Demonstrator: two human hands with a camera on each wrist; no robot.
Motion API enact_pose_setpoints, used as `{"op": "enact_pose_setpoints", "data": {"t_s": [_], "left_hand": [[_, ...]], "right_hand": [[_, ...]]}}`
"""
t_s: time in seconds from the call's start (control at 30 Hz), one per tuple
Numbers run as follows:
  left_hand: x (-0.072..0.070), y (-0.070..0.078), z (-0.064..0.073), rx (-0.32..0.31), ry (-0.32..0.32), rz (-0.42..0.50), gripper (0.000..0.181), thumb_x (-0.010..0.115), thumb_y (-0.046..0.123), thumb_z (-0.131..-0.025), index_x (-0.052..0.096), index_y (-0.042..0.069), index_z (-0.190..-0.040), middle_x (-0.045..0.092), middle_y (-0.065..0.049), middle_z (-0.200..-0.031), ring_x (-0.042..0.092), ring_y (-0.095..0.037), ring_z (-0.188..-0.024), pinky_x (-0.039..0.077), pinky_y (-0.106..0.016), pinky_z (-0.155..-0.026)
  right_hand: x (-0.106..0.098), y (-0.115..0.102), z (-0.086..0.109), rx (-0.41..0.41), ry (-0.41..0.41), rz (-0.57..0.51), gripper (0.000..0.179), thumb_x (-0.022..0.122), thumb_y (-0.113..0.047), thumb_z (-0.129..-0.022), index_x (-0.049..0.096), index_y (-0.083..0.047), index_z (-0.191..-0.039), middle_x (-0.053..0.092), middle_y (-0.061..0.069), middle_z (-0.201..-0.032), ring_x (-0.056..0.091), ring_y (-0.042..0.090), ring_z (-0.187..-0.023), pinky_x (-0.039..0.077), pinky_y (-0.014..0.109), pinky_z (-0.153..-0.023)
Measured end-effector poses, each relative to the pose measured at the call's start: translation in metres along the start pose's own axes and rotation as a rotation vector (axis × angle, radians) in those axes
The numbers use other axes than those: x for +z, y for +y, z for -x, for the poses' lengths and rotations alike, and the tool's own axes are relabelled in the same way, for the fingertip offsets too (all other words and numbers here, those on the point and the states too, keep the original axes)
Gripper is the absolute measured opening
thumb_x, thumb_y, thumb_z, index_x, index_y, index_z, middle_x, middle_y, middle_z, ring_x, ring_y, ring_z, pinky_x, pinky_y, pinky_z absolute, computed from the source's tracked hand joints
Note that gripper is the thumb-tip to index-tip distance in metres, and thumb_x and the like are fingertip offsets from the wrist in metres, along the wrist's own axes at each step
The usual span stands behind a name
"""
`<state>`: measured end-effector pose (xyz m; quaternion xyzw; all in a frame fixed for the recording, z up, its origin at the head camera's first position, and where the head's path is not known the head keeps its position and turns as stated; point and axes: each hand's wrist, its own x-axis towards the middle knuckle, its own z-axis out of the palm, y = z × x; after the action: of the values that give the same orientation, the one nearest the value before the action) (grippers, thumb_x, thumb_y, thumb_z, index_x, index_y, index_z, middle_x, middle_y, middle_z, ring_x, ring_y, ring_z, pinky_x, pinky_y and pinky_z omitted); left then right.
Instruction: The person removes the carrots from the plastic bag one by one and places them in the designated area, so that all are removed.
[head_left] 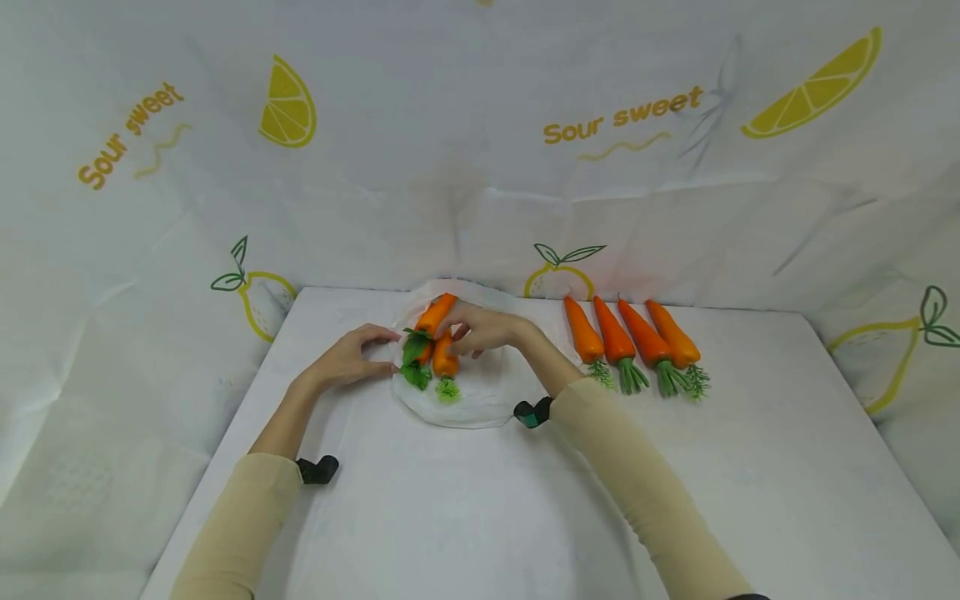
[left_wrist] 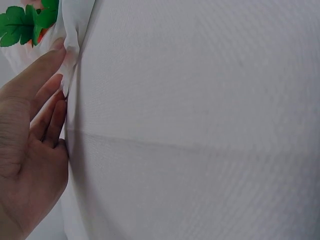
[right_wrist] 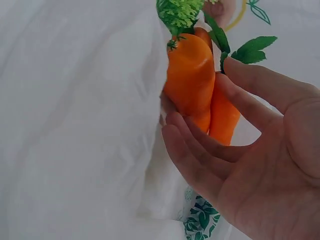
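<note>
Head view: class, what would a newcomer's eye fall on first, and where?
Most likely the four orange carrots lined up toward the back right of the table. Next come more carrots with green tops amid the white material, between the left hand and the right hand. Behind, yellow lemon prints stand out on the white backdrop.

White table (head_left: pixel 420 508) — sheer material (head_left: pixel 495 396), four carrots (head_left: pixel 643 332)

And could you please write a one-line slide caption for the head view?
Left hand at the thin white material, right hand at carrots on it; four more carrots alongside.
</note>
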<state>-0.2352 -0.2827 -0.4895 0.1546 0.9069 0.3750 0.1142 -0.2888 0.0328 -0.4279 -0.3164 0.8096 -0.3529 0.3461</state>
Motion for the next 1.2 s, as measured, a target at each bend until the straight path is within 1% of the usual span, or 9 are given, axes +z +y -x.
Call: {"op": "enact_pose_setpoints", "data": {"t_s": [0.1, 0.2, 0.33, 0.47, 0.57, 0.73, 0.97, 1.07, 1.2], "left_hand": [[0.0, 0.0, 0.0, 0.0, 0.001, 0.001, 0.057, 0.087, 0.024, -0.093, 0.067, 0.009, -0.144, 0.06, -0.019, -0.152, 0.054, -0.041, -0.144, 0.038, -0.063, -0.129], [0.0, 0.001, -0.001, 0.0, 0.001, 0.004, 0.057, 0.087, 0.022, -0.092, 0.066, 0.009, -0.144, 0.06, -0.02, -0.152, 0.054, -0.041, -0.145, 0.038, -0.062, -0.129], [0.0, 0.001, -0.002, 0.007, 0.001, 0.002, 0.057, 0.087, 0.023, -0.092, 0.067, 0.009, -0.144, 0.061, -0.02, -0.151, 0.054, -0.04, -0.144, 0.038, -0.062, -0.129], [0.0, 0.0, -0.003, 0.009, 0.006, -0.013, 0.058, 0.087, 0.023, -0.092, 0.066, 0.008, -0.144, 0.061, -0.02, -0.151, 0.054, -0.041, -0.145, 0.038, -0.062, -0.129], [-0.001, 0.0, -0.002, -0.001, 0.005, -0.017, 0.058, 0.087, 0.022, -0.092, 0.066, 0.008, -0.145, 0.06, -0.02, -0.152, 0.053, -0.041, -0.146, 0.038, -0.061, -0.129], [-0.002, 0.003, -0.002, -0.01, 0.0, -0.011, 0.058, 0.086, 0.021, -0.093, 0.066, 0.008, -0.145, 0.059, -0.02, -0.154, 0.052, -0.041, -0.147, 0.037, -0.061, -0.13], [0.0, 0.004, -0.002, 0.011, 0.0, -0.005, 0.057, 0.086, 0.022, -0.093, 0.067, 0.007, -0.144, 0.06, -0.022, -0.152, 0.053, -0.042, -0.145, 0.037, -0.063, -0.129], [-0.001, 0.003, -0.002, 0.001, -0.005, -0.003, 0.057, 0.086, 0.021, -0.093, 0.067, 0.007, -0.144, 0.06, -0.021, -0.151, 0.053, -0.041, -0.144, 0.038, -0.061, -0.129], [-0.001, 0.002, -0.002, -0.007, -0.006, -0.003, 0.058, 0.087, 0.021, -0.092, 0.066, 0.007, -0.144, 0.061, -0.02, -0.151, 0.054, -0.04, -0.144, 0.038, -0.061, -0.129]], "right_hand": [[0.002, 0.001, -0.003, 0.01, -0.019, 0.009, 0.04, 0.068, -0.018, -0.106, 0.065, -0.013, -0.145, 0.051, 0.012, -0.159, 0.065, 0.032, -0.124, 0.067, 0.04, -0.091], [0.005, 0.002, -0.005, 0.029, -0.05, -0.005, 0.043, 0.067, -0.019, -0.107, 0.062, -0.013, -0.149, 0.058, 0.017, -0.152, 0.068, 0.028, -0.115, 0.067, 0.04, -0.093], [0.008, 0.003, -0.005, 0.04, -0.073, -0.042, 0.047, 0.068, -0.02, -0.106, 0.059, -0.012, -0.151, 0.059, 0.022, -0.146, 0.069, 0.025, -0.108, 0.065, 0.039, -0.097], [0.01, 0.005, -0.004, 0.033, -0.05, -0.013, 0.046, 0.075, -0.022, -0.102, 0.062, -0.012, -0.145, 0.057, 0.019, -0.142, 0.067, 0.022, -0.1, 0.062, 0.031, -0.092], [0.01, 0.007, -0.003, 0.019, -0.028, 0.039, 0.044, 0.079, -0.025, -0.1, 0.064, -0.015, -0.14, 0.058, 0.015, -0.141, 0.062, 0.022, -0.106, 0.056, 0.027, -0.091], [0.009, 0.006, 0.001, -0.002, -0.034, 0.065, 0.043, 0.078, -0.026, -0.099, 0.066, -0.013, -0.138, 0.061, 0.009, -0.142, 0.054, 0.027, -0.126, 0.051, 0.029, -0.099], [0.004, 0.003, 0.014, -0.018, -0.086, 0.055, 0.045, 0.073, -0.026, -0.1, 0.065, -0.009, -0.141, 0.063, 0.007, -0.138, 0.053, 0.03, -0.132, 0.052, 0.029, -0.097], [0.001, -0.001, 0.023, -0.019, -0.104, 0.05, 0.047, 0.072, -0.028, -0.1, 0.064, -0.01, -0.143, 0.064, 0.005, -0.137, 0.053, 0.029, -0.135, 0.053, 0.031, -0.101], [-0.003, -0.006, 0.035, -0.051, -0.114, 0.052, 0.047, 0.072, -0.027, -0.1, 0.064, -0.011, -0.144, 0.064, 0.004, -0.141, 0.052, 0.029, -0.141, 0.055, 0.037, -0.107]]}}
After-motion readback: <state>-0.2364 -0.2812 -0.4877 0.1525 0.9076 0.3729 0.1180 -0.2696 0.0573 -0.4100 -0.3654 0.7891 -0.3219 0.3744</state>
